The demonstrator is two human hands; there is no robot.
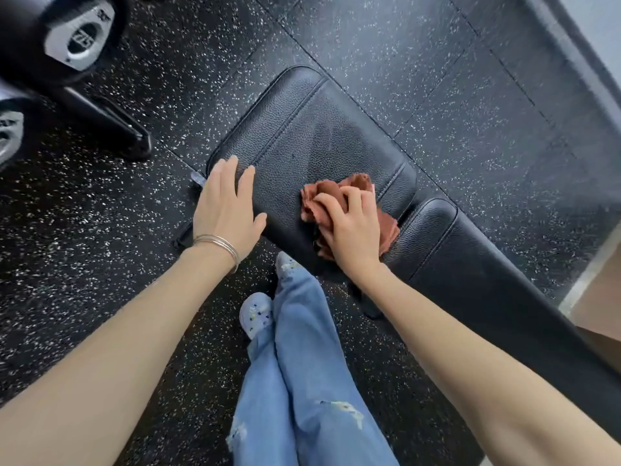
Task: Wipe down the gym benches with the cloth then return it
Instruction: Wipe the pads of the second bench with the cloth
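A black padded gym bench lies across the middle of the view, its seat pad [302, 136] toward the upper left and its longer back pad [477, 280] running to the lower right. A crumpled rust-brown cloth [336, 190] sits on the seat pad near the gap between the pads. My right hand [353, 230] grips the cloth with curled fingers and presses it on the pad. My left hand [225, 206], bracelets on its wrist, rests flat with straight fingers on the seat pad's near left edge.
Speckled black rubber flooring [437, 62] surrounds the bench. A rack leg [111, 126] and large dumbbell heads [80, 38] stand at the upper left. A grey wall base [571, 62] runs along the upper right. My jeans and shoes [255, 314] are just below the bench.
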